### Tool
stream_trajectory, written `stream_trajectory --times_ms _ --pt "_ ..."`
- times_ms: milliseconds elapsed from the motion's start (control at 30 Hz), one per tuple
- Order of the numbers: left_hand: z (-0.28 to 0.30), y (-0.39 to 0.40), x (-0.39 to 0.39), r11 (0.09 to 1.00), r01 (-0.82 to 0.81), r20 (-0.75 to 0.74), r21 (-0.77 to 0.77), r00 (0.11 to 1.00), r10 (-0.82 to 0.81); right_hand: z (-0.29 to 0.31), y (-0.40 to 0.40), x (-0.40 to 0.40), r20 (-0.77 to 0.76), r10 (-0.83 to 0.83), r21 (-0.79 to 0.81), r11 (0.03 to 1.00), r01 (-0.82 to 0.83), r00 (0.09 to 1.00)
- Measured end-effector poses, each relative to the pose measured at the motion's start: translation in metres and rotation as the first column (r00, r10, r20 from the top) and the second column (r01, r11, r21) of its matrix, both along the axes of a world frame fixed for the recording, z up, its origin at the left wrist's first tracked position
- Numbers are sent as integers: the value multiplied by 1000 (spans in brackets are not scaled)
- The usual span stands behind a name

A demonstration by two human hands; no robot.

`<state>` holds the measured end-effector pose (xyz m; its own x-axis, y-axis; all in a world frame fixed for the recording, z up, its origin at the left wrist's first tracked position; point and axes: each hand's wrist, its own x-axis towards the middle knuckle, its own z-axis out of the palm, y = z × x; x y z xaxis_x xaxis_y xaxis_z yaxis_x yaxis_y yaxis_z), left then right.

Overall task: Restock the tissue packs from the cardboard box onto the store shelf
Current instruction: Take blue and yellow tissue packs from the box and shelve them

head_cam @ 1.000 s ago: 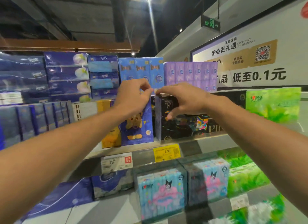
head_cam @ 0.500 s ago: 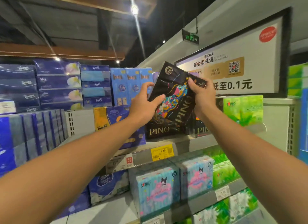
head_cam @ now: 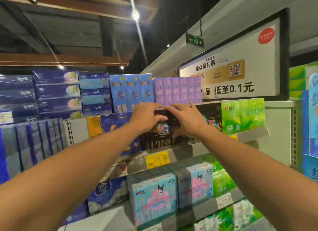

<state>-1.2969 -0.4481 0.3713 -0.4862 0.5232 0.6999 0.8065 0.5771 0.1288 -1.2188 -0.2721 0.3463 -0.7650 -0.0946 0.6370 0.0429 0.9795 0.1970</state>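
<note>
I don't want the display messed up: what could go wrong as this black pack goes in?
The black PINO pack is squeezed in under both the left hand and the right hand; forcing it could crumple it. The purple packs stacked right above the hands might get knocked.

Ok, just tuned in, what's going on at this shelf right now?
A person is stocking tissue packs. Both hands are on a black pack marked PINO standing at the front edge of the shelf: the left hand grips its top from the left, and the right hand is over its top right corner. It sits between a blue and orange pack on the left and another black pack, then a green pack, on the right. A yellow price tag hangs below.
</note>
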Motion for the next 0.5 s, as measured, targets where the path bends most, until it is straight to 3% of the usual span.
stream_trajectory --times_ms 67,133,200,267,333,500 --pt "4 -10 5 997 -75 -90 22 993 77 -3 1 -5 4 -38 50 998 38 999" --pt "8 -32 7 962 -257 -212 90 939 270 -1 3 -10 -2 -59 72 996 59 998" --pt "3 -60 2 888 -453 -192 84 867 460 2 4 -15 11 -66 60 996 65 998" --pt "-9 -86 -4 816 -577 -99 -38 815 571 4 3 -19 31 -75 43 996 74 997" --pt "-24 -99 -16 795 -586 -44 -153 808 587 5 2 -23 30 -74 28 997 73 997" --pt "-35 -87 -31 803 -585 -24 -109 809 587 -7 0 -19 -35 -101 16 995 101 994"
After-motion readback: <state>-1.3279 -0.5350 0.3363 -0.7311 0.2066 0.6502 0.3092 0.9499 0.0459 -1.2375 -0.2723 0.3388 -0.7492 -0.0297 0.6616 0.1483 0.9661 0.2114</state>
